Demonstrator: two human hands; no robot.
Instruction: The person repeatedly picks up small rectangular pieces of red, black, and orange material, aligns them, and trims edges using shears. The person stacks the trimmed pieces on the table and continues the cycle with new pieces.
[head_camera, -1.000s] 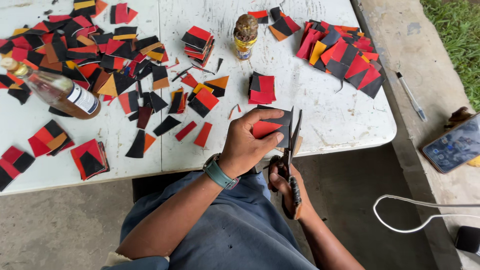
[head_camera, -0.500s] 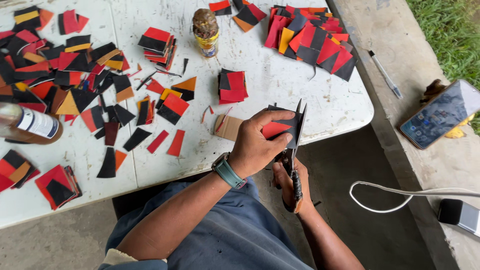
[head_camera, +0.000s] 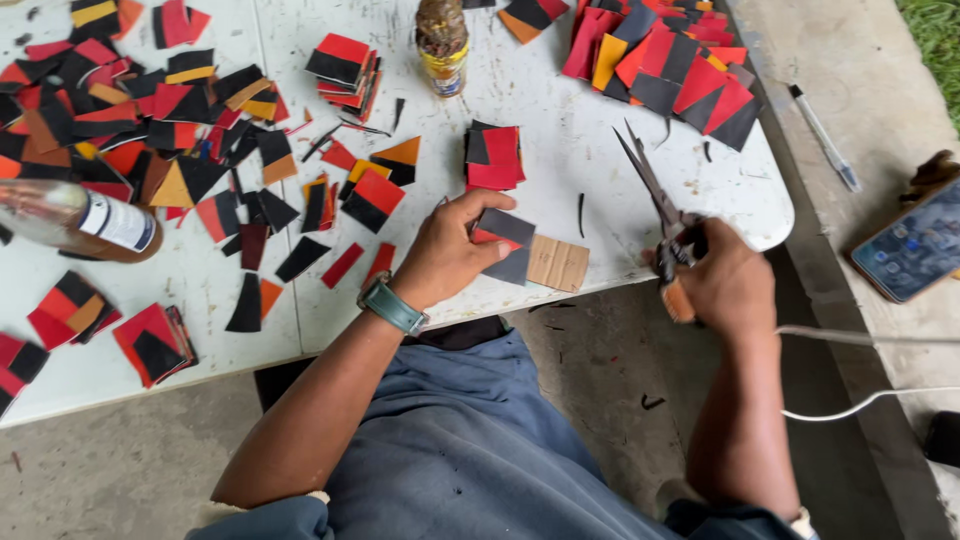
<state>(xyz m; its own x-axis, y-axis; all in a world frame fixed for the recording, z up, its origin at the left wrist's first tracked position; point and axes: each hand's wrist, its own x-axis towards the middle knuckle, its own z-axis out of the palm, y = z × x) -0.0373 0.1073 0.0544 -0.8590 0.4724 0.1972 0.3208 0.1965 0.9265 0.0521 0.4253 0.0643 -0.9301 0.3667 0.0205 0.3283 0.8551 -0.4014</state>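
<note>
- Left hand (head_camera: 445, 255): fingers curled, pinching a patch (head_camera: 503, 243) of dark grey and red pieces at the tabletop's (head_camera: 560, 190) near edge; a watch (head_camera: 392, 306) on the wrist.
- Patch: flat, partly over a tan card (head_camera: 558, 263) lying just beside it, both at the tabletop's front rim. Judged thin, light and pliable, likely to flop if held by one corner; best pinched near an edge with thumb above and fingers beneath.
- Right hand (head_camera: 722, 285): closed round the handles of scissors (head_camera: 655, 195), blades slightly parted and pointing up and away over the tabletop. Not touching the patch.
- Stack (head_camera: 495, 157) of red-and-black pieces: just beyond the patch.
- Loose pieces (head_camera: 150, 160): red, black, orange, scattered across the left of the tabletop; another heap (head_camera: 665, 60) at far right.
- Jar (head_camera: 442, 45): upright, far centre.
- Bottle (head_camera: 80, 222): clear, lying on its side, left.
- Pen (head_camera: 822, 137), phone (head_camera: 915, 250), white cable (head_camera: 860, 340): on the concrete, right.
</note>
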